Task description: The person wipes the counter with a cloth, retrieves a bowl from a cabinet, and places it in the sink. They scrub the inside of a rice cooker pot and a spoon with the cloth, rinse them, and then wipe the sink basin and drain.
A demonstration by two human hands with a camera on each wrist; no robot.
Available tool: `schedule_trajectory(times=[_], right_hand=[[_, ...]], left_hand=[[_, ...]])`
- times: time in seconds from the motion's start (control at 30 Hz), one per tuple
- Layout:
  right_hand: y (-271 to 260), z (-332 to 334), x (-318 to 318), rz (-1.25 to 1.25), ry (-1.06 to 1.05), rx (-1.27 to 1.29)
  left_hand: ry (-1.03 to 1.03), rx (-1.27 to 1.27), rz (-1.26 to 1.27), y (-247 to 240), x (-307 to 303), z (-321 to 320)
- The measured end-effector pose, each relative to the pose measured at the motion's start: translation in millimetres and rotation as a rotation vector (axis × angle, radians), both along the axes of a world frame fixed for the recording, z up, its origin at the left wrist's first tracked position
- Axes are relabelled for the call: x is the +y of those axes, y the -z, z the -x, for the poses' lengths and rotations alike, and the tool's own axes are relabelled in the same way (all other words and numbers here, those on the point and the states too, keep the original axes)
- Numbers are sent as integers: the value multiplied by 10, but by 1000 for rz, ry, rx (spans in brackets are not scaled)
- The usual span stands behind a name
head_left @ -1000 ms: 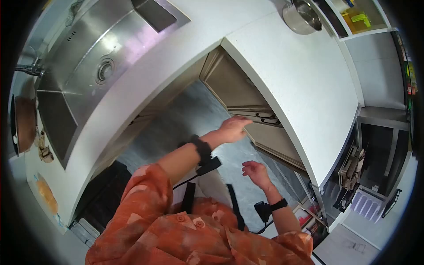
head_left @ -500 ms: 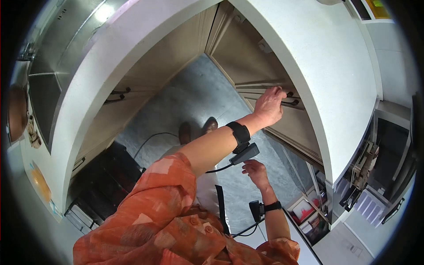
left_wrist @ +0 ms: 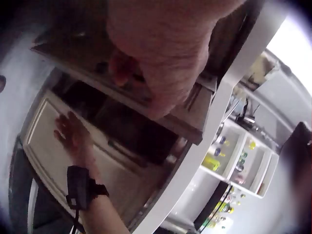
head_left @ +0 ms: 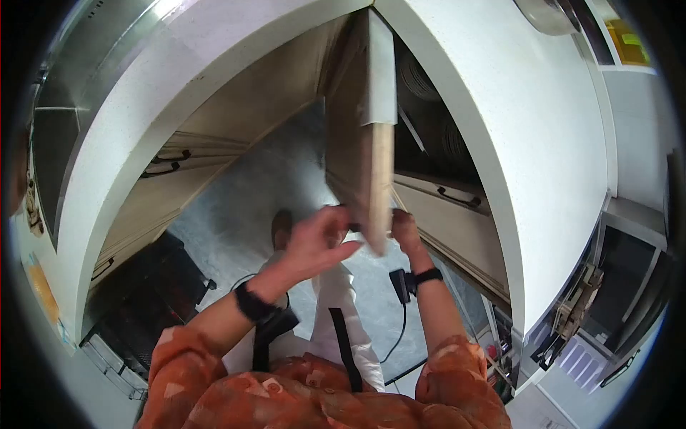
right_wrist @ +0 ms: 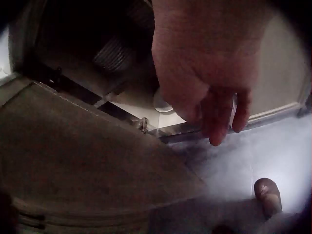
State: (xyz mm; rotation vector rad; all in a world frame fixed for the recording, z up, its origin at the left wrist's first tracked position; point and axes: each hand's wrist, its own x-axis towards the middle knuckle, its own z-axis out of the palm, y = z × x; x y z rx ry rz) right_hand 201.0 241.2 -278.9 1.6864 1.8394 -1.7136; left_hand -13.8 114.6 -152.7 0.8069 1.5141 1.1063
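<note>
A cabinet door [head_left: 348, 129] stands swung out from under the right counter, its edge toward the person. My left hand [head_left: 311, 243] is at the door's outer face; in the left wrist view the left hand [left_wrist: 161, 53] has a finger curled round the dark handle [left_wrist: 102, 67]. On the door's other side, near its free edge, is my right hand [head_left: 406, 230], its fingers hanging loosely with nothing in them. The right wrist view shows that right hand [right_wrist: 209, 73] in front of the cabinet opening, where ribbed round items [right_wrist: 111, 54] stand in shadow.
Below the opening is a closed drawer front [head_left: 443, 207] with a black handle. White countertops [head_left: 514, 157] curve along both sides, with a sink [head_left: 57, 136] at the left and a metal pot [head_left: 547, 14] at the upper right. The person's shoe [head_left: 281, 227] is on the grey floor.
The left hand has reached the cabinet handle and drawn the door outward to the left, uncovering the dark inside. The right hand has moved up beside the door's edge.
</note>
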Motion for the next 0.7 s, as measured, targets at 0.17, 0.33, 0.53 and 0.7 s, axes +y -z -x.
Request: schedule_trajectory(times=[0.17,0.33,0.53,0.7], right_hand=[[579,528,704,126,232,47],[900,903,1157,158,306,-75],[1578,856,1111,245,501,-77],[2333,817,1132,246,665,82]], left_hand=[[-217,133,-15,-200,-365,648],[-207,651,-74,-146,-445,986],[-213,709,-34,-81,-551,1270],[-451,437,206,117,-831,1426]])
